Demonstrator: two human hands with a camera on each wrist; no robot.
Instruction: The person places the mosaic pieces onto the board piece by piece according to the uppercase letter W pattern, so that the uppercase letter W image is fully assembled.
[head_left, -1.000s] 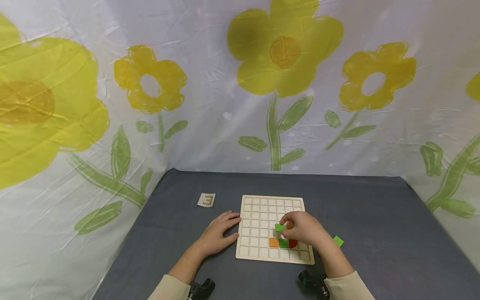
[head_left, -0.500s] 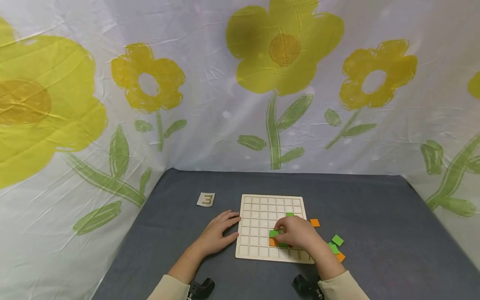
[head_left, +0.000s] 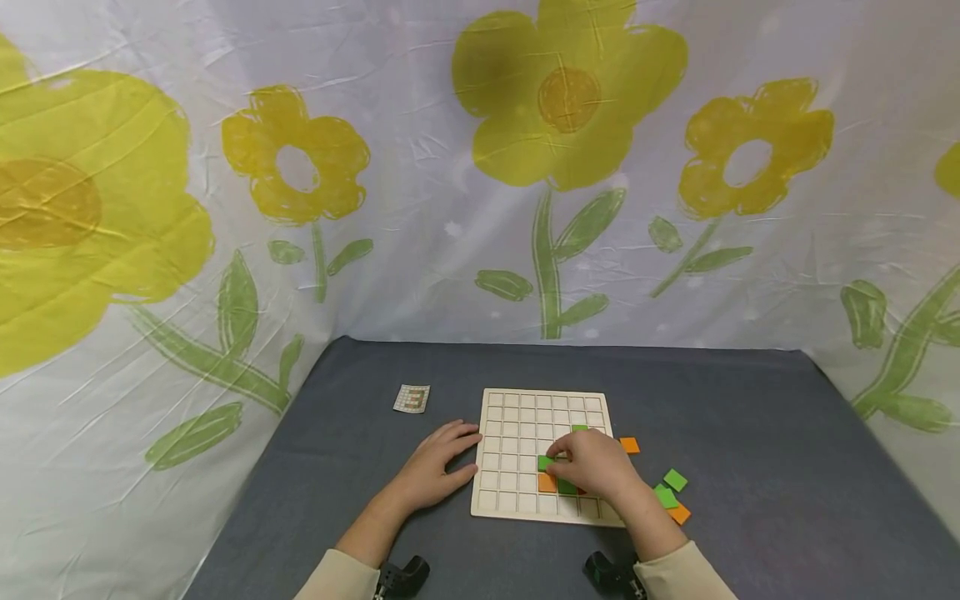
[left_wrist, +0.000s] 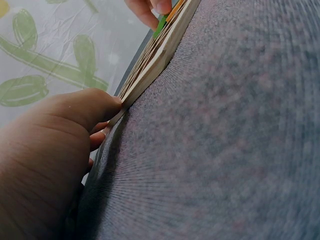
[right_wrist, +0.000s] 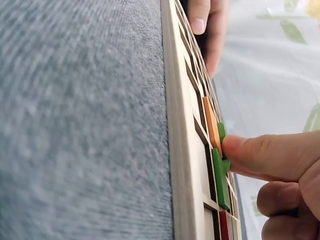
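In the head view a wooden grid board [head_left: 510,506] lies on the dark cloth. My right hand [head_left: 600,467] is over it, thumb and fingertips pinching a small green square tile [head_left: 544,463] at the cell just beyond an orange tile [head_left: 547,483]. Beside the orange one sits another green tile [right_wrist: 220,180], with a red tile [right_wrist: 224,225] following it along the same row. A further green tile [head_left: 580,428] shows beyond my knuckles; my hand covers nearby cells. My left hand [head_left: 435,467] lies at the board's left edge, fingers extended, thumb tip [left_wrist: 114,104] touching the rim.
Right of the board lie a loose orange tile [head_left: 629,445], green tiles [head_left: 675,480] and an orange tile [head_left: 680,513] partly under a green one. A small printed card [head_left: 412,399] is at the back left. A flowered curtain [head_left: 420,208] hangs behind the table.
My right hand has moved left with the green tile, bringing it down to the cell beyond the orange tile. Loose tiles at right came into view. The left hand has stayed put.
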